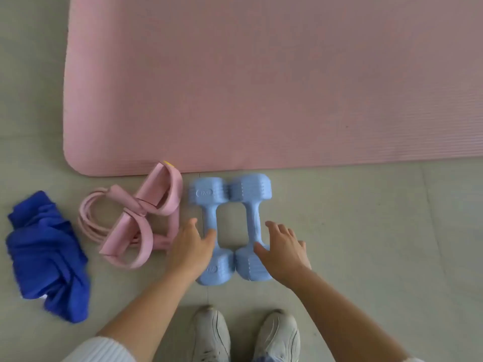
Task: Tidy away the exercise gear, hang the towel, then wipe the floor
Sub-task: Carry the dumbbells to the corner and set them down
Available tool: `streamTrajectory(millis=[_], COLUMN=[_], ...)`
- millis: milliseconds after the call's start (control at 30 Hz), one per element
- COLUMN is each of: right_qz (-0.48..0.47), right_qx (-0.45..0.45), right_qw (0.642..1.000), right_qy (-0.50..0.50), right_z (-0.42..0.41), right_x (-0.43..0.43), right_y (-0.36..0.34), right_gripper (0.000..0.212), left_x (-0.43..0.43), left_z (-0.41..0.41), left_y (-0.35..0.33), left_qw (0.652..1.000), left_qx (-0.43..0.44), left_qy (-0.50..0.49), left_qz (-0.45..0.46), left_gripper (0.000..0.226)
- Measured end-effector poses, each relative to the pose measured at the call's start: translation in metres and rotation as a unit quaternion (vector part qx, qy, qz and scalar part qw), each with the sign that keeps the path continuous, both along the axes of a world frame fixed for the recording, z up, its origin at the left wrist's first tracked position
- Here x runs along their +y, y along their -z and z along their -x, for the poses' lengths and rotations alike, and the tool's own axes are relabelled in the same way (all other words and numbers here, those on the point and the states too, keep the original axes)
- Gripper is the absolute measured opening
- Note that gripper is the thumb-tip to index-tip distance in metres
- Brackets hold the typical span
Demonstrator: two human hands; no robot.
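1. The left dumbbell and right dumbbell lie side by side, touching, on the floor just beside the mat.
2. My left hand and right hand hover over them, fingers spread and gripping nothing; the left thumb touches a handle.
3. I'd wrap each handle at its middle so the heads balance.
4. I'd lift straight up, clear of the stretch band; the towel lies further left.

A white ribbed knit sleeve ends at the left elbow, forearms bare; on the feet, pale grey-white chunky trainers with moulded panels.
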State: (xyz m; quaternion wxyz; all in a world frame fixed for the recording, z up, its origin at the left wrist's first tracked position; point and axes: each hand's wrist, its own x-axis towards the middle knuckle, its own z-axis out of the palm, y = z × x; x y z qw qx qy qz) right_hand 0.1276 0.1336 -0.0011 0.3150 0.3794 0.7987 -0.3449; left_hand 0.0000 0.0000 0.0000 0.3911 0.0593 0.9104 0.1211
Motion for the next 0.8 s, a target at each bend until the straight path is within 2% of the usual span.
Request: streamTrajectory(millis=[100,200,333,433,600,800], right_qz=[0.054,0.136,0.191,0.206,0.206,0.194], right_qx=[0.009,0.031,0.04,0.031,0.013,0.032], right_qw=[0.994,0.965,0.932,0.922,0.905,0.883], right_qy=[0.098,0.22,0.305,0.328,0.373,0.427], right_z=[0.017,0.033,0.042,0.032,0.004,-0.037], right_x=[-0.001,0.0,0.005,0.009,0.021,0.058], right_y=[0.04,0.065,0.074,0.058,-0.02,-0.189], right_gripper=[0.039,0.02,0.019,0.019,0.028,0.027], left_x=[-0.002,0.005,0.012,0.011,0.024,0.067], left_z=[0.009,0.013,0.013,0.005,-0.01,-0.027], left_y=[0.042,0.063,0.072,0.062,-0.013,-0.182], left_qw=[0.998,0.987,0.963,0.957,0.943,0.944], left_qx=[-0.011,-0.074,-0.132,-0.141,-0.19,-0.226], left_qy=[-0.04,-0.111,-0.212,-0.234,-0.246,-0.19], left_qz=[-0.05,-0.092,-0.099,-0.099,-0.122,-0.149], left_gripper=[0.036,0.026,0.024,0.021,0.021,0.018])
